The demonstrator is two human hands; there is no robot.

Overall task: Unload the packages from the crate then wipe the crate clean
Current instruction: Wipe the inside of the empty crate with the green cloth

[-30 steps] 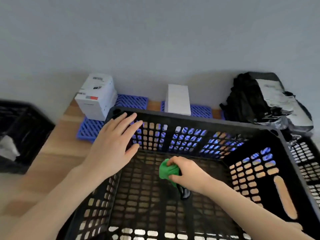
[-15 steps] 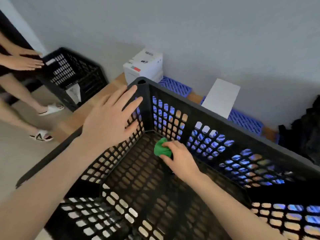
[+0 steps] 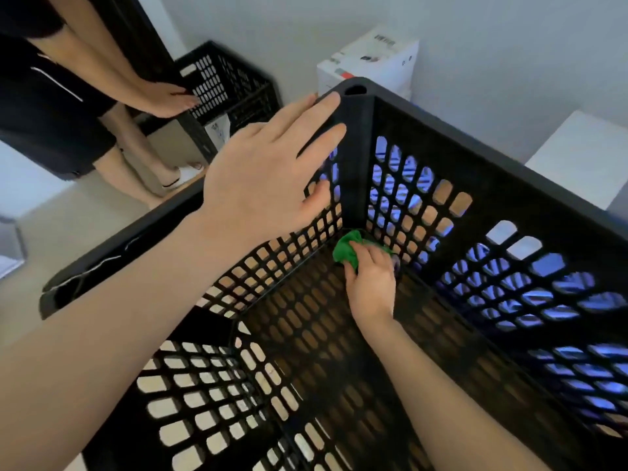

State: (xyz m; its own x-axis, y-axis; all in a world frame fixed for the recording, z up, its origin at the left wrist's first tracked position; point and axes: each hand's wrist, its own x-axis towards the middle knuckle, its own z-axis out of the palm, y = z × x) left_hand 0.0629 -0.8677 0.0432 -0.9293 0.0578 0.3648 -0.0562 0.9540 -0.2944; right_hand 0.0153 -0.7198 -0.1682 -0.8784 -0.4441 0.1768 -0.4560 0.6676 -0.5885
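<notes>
A large black slatted crate (image 3: pixel 475 137) fills most of the view, with no packages inside. My left hand (image 3: pixel 268 175) lies flat with straight fingers on the crate's left rim, near the far left corner. Down inside, my right hand (image 3: pixel 370 280) grips a bunched green cloth (image 3: pixel 346 251) and presses it into the bottom of that same corner. Two white boxes stand outside the crate: one (image 3: pixel 370 62) behind the corner and one (image 3: pixel 577 158) at the right.
Another person stands at the upper left with a hand (image 3: pixel 170 100) on a second black crate (image 3: pixel 227 83) on the floor. A grey wall runs behind. Blue slatted pallets show through the crate's holes.
My view has swung left and closer to the crate's far left corner. My right hand has moved the green cloth from the floor's middle into that corner. My left hand stays on the rim.
</notes>
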